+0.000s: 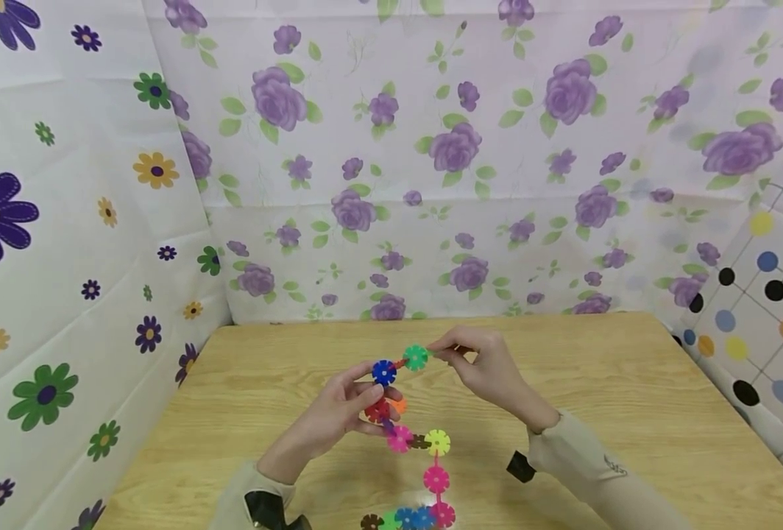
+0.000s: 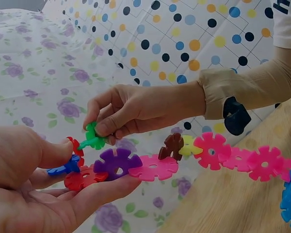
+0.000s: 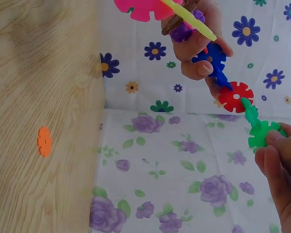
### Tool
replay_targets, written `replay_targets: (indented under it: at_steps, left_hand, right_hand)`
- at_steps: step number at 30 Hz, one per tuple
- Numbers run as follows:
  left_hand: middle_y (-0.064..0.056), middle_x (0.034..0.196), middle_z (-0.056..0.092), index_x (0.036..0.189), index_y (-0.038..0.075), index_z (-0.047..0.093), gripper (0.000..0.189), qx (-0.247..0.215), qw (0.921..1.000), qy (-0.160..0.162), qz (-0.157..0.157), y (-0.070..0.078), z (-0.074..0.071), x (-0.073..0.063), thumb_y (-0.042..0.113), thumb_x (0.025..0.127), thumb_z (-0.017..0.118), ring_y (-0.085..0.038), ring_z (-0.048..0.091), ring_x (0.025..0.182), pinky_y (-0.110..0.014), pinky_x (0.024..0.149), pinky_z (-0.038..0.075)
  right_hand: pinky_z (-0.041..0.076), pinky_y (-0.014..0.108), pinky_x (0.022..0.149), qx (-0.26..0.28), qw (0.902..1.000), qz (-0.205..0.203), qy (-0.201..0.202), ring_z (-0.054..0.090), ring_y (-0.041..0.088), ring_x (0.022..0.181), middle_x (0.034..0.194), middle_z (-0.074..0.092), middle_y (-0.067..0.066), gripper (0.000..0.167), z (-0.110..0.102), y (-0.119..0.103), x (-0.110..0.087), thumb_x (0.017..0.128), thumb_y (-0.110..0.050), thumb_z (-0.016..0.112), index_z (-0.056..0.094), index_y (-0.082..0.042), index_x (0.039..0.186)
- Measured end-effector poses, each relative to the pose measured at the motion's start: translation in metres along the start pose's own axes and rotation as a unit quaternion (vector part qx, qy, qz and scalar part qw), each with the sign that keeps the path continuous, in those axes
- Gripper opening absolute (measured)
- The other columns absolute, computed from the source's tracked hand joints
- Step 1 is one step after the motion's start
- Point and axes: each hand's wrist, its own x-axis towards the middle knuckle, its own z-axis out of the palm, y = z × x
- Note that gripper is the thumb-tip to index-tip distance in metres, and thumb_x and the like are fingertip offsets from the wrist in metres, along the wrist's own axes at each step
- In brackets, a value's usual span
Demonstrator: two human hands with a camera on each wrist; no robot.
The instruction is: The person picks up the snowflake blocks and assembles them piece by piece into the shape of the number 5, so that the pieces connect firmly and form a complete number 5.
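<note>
A chain of interlocking plastic snowflake discs hangs between the two hands above the table. The left hand (image 1: 338,405) grips it around a blue disc (image 1: 384,372) and a red disc (image 1: 377,410). At the chain's upper end, a red disc (image 3: 236,97) joins a green disc (image 3: 251,114) seen nearly edge-on. A further green disc (image 3: 264,134) is slotted to that one, and the right hand (image 1: 487,361) pinches it between thumb and fingers. Below the left hand run a purple disc (image 2: 117,164), a pink disc (image 1: 400,439), a brown disc (image 1: 420,442) and a yellow disc (image 1: 438,442).
Pink discs (image 1: 436,479) lead down to blue discs (image 1: 423,517) and a brown disc (image 1: 371,523) at the bottom of the head view. A loose orange disc (image 3: 44,141) lies on the wooden table (image 1: 564,353). Patterned cloth (image 1: 431,258) walls the back and sides.
</note>
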Motion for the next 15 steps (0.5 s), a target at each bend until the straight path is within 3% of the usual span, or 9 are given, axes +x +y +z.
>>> replay_targets:
  at_steps: [15]
  left_hand:
    - [-0.001, 0.106, 0.07, 0.142, 0.001, 0.037, 0.045, -0.01, 0.9998, -0.019, 0.005, -0.0047, 0.0005, 0.0007, 0.02, 0.103, 0.047, -0.014, 0.071, 0.089, -0.045, 0.077, 0.058]
  right_hand:
    - [0.055, 0.02, 0.062, 0.0, 1.0, 0.0, -0.004, 0.065, 0.003, 0.074, 0.087, 0.071, -0.001, 0.024, -0.002, -0.0048, -0.0014, 0.088, 0.006, 0.063, 0.072, -0.016, 0.091]
